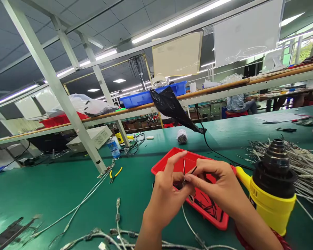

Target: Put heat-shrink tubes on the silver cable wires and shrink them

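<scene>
My left hand [163, 196] pinches the stripped end of a thin grey cable [186, 217] between thumb and bent fingers, its index finger raised. From the pinch a bare twisted wire end [184, 167] sticks up. My right hand [221, 182] meets it, thumb and index finger closed on a short black tube [194, 169] that slants beside the wire. Both hands are above a red tray [223, 223], where several loose black tube pieces [206, 206] lie. Some fingers of each hand are hidden.
A yellow heat gun [272, 205] stands nozzle-up at right, before a pile of grey cables [299, 159]. More cables [118, 211] lie across the front. Yellow-handled cutters [117, 174] and a blue spray can [114, 149] are left, near a shelf post [86, 139]. A black bag [172, 106] hangs down.
</scene>
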Available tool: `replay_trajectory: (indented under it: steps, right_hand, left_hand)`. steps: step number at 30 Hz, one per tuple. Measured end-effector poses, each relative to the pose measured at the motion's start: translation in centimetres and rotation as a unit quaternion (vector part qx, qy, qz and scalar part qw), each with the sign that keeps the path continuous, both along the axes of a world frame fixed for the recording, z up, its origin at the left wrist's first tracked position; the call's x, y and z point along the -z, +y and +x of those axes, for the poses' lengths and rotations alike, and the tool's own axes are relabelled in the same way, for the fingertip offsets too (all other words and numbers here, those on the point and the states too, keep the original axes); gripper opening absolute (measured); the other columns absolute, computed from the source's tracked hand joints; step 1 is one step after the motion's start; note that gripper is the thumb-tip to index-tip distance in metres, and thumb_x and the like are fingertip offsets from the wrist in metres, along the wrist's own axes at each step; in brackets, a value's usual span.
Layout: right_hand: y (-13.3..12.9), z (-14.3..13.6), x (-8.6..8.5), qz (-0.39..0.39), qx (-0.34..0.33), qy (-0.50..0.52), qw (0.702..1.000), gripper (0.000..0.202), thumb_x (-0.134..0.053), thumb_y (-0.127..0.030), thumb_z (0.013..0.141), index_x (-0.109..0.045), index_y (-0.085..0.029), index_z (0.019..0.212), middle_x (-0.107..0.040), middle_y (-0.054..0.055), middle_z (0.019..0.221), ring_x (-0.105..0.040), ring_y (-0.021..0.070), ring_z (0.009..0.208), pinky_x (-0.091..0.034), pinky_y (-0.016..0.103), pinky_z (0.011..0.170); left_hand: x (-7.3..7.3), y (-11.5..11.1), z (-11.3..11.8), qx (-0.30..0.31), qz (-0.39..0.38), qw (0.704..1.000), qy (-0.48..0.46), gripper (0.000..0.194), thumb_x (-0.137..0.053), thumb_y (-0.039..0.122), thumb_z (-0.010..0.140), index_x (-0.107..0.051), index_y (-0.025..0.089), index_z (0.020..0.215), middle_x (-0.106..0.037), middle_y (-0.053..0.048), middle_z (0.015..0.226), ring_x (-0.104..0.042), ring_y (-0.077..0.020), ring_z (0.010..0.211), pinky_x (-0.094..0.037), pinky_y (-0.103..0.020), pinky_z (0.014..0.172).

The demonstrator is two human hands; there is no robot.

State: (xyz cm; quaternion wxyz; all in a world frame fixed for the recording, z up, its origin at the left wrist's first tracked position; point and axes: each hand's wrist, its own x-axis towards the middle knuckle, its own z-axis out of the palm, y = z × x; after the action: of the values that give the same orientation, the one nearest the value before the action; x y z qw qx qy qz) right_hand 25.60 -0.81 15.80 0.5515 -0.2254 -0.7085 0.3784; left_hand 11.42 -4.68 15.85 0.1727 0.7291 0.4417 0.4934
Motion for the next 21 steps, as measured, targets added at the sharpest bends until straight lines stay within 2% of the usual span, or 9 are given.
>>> replay_trajectory:
  steps: [3,11,17,21]
  right_hand:
    - [0.02,-0.02,0.07,0.001,-0.002,0.004,1.000,0.025,-0.067,-0.030,0.077,-0.062,-0.016,0.056,-0.049,-0.002,0.049,-0.040,0.0084,0.048,-0.032,0.022,0.045]
    - [0.25,0.07,0.29,-0.008,-0.010,0.000,1.000,0.024,-0.067,-0.027,0.076,-0.063,-0.015,0.056,-0.051,-0.002,0.051,-0.040,0.0076,0.049,-0.031,0.021,0.047]
    - [0.18,0.03,0.06,-0.038,-0.023,0.004,0.999,0.024,-0.067,-0.026,0.073,-0.060,-0.015,0.053,-0.047,-0.003,0.048,-0.037,0.0076,0.048,-0.029,0.021,0.045]
    - [0.22,0.01,0.04,-0.039,-0.001,0.007,0.999,0.024,-0.064,-0.024,0.072,-0.054,-0.016,0.051,-0.043,-0.004,0.048,-0.035,0.0073,0.047,-0.028,0.021,0.044]
  left_hand:
    - [-0.01,0.07,0.12,0.000,0.002,1.000,0.012,0.062,-0.058,0.013,0.083,-0.035,0.031,0.138,-0.064,0.010,0.060,-0.062,-0.0084,0.052,-0.047,-0.016,0.058]
    - [0.07,0.06,0.06,0.010,-0.025,0.999,0.021,0.069,-0.057,0.018,0.086,-0.024,0.028,0.146,-0.068,0.006,0.061,-0.064,-0.0108,0.052,-0.049,-0.019,0.059]
    - [0.17,0.02,0.09,0.010,-0.038,0.999,0.037,0.067,-0.055,0.017,0.086,-0.025,0.029,0.145,-0.064,0.008,0.056,-0.061,-0.0099,0.050,-0.048,-0.019,0.060]
    - [-0.13,-0.03,0.33,-0.001,-0.024,0.999,0.044,0.079,-0.062,0.016,0.081,-0.019,0.032,0.146,-0.067,0.007,0.072,-0.062,-0.0108,0.062,-0.049,-0.021,0.065]
